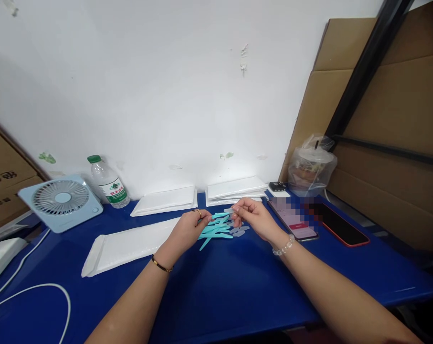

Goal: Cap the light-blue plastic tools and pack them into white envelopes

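My left hand (189,229) is closed in a pinch on one end of a slim turquoise stick (219,215) that looks like an eyebrow razor. At its other end, my right hand (252,215) pinches a small translucent cap (228,210); whether cap and stick touch I cannot tell. Under and between my hands lies a loose pile of similar turquoise sticks (216,232), pointing various ways. Several translucent caps (239,231) lie on the blue table to the right of that pile, partly below my right fingers.
White padded envelopes lie on the blue table (237,291): one long envelope (130,246) at left, stacks (166,199) (236,188) by the wall. A fan (62,198) and water bottle (110,184) stand left. Phones (295,220) (340,224) and a bagged cup (311,167) are right.
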The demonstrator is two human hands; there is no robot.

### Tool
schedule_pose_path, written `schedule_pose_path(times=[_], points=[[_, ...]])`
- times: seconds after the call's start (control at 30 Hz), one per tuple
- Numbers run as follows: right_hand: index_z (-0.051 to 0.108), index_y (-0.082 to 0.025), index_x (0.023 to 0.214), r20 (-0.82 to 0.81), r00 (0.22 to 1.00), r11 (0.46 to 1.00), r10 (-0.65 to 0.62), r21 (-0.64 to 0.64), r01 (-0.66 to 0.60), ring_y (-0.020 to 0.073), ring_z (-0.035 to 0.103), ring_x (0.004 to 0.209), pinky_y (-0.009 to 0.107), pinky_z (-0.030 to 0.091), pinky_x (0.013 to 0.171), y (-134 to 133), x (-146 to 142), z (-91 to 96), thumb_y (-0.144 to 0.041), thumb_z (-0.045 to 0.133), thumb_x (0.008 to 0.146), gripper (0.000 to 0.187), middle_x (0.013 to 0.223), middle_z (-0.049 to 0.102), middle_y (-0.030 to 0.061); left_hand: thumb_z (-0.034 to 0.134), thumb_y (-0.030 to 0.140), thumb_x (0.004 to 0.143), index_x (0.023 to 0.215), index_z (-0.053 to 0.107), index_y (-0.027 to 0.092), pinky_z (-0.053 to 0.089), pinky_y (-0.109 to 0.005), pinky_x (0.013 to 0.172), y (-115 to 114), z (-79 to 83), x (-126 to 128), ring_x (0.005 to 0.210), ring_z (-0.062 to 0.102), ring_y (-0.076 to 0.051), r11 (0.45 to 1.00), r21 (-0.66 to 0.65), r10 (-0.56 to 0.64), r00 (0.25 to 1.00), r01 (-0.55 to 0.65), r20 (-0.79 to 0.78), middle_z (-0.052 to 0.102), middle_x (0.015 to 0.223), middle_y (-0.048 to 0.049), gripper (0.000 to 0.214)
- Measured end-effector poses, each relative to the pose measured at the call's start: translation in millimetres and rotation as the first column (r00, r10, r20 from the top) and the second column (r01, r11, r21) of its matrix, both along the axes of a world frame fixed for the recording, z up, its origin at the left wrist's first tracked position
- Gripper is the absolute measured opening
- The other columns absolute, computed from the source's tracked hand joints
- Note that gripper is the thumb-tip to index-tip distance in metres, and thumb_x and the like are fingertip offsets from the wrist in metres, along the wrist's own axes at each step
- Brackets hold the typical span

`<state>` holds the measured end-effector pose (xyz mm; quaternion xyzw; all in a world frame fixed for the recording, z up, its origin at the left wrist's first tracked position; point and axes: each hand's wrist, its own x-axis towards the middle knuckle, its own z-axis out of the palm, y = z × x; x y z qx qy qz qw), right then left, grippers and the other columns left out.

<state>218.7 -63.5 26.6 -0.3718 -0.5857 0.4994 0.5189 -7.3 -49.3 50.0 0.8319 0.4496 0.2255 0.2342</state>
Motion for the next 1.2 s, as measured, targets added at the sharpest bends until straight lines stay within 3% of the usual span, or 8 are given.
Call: schedule_pose_path(times=[0.47,0.6,0.7,0.8,0.9,1.0,1.13,1.2], points=[[0.055,-0.017,0.081,0.048,0.997,0.998,0.06,-0.021,-0.059,0.0127,0.064,0.056,0.026,0.051,0.054,-5,-12,-1.8,-0.048,0.061,0.081,0.031,0.07,0.065,0.0005,0.037,0.04,0.091,0.076,0.06,0.018,0.04,-0.025,0.067,-1,-8.3,10,0.074,0.053,-0.015,0.999,0.038,-0.038,0.998,0.036,0.053,0.06,0.074,-0.0009,0.035],[0.057,-0.017,0.084,0.215,0.975,0.999,0.05,-0.001,-0.051,0.0122,0.061,0.055,0.027,0.05,0.055,4,-5,-8.7,-0.046,0.055,0.086,0.029,0.072,0.064,0.0013,0.044,0.041,0.088,0.082,0.064,0.019,0.041,-0.026,0.067,7,-17.2,9,0.075,0.056,-0.016,0.999,0.037,-0.039,0.999,0.038,0.014,0.062,0.079,-0.0011,0.031],[0.063,-0.018,0.091,0.477,0.869,0.977,-0.133,0.209,0.035,0.0156,0.061,0.072,0.03,0.049,0.068,19,2,-19.2,-0.036,0.049,0.09,0.023,0.084,0.065,0.0044,0.041,0.041,0.09,0.086,0.065,0.019,0.042,-0.027,0.069,21,-25.3,7,0.075,0.056,-0.017,0.998,0.064,0.005,0.998,-0.001,-0.067,0.062,0.078,-0.0027,0.033],[0.067,-0.02,0.097,0.668,0.695,0.913,-0.265,0.406,-0.041,0.0203,0.056,0.096,0.036,0.044,0.085,31,9,-29.7,-0.019,0.051,0.086,0.02,0.098,0.065,0.0069,0.034,0.031,0.093,0.101,0.066,0.016,0.043,-0.03,0.081,40,-37.1,7,0.087,0.057,-0.019,0.986,0.15,0.096,0.988,-0.078,-0.117,0.062,0.091,-0.0079,0.036],[0.067,-0.02,0.101,0.761,0.586,0.903,-0.279,0.416,-0.11,0.021,0.054,0.099,0.037,0.041,0.089,37,13,-34.5,-0.013,0.051,0.085,0.024,0.102,0.064,0.0074,0.033,0.023,0.093,0.115,0.062,0.014,0.043,-0.03,0.088,55,-51.3,9,0.094,0.055,-0.019,0.978,0.194,0.115,0.976,-0.079,-0.184,0.059,0.099,-0.0105,0.038],[0.066,-0.02,0.104,0.775,0.554,0.907,-0.304,0.413,-0.081,0.0214,0.053,0.1,0.036,0.041,0.089,36,15,-34.0,-0.018,0.051,0.087,0.023,0.103,0.063,0.0082,0.036,0.025,0.092,0.121,0.06,0.015,0.042,-0.032,0.091,58,-60.3,11,0.1,0.053,-0.021,0.978,0.199,0.101,0.966,-0.053,-0.239,0.058,0.103,-0.0112,0.038],[0.065,-0.018,0.104,0.792,0.521,0.923,-0.317,0.384,-0.021,0.0216,0.053,0.1,0.034,0.041,0.087,34,18,-32.9,-0.022,0.051,0.088,0.022,0.101,0.061,0.0092,0.043,0.039,0.091,0.13,0.05,0.019,0.04,-0.038,0.095,44,-57.2,13,0.114,0.046,-0.025,0.972,0.209,0.159,0.96,-0.111,-0.231,0.053,0.121,-0.0116,0.044],[0.066,-0.017,0.097,0.81,0.5,0.937,-0.308,0.35,0.01,0.0212,0.054,0.097,0.032,0.042,0.085,35,19,-33.6,-0.022,0.052,0.086,0.018,0.097,0.06,0.0087,0.04,0.044,0.091,0.133,0.046,0.021,0.036,-0.042,0.101,32,-53.7,13,0.124,0.039,-0.027,0.976,0.216,0.091,0.966,-0.038,-0.241,0.047,0.131,-0.0116,0.048]])
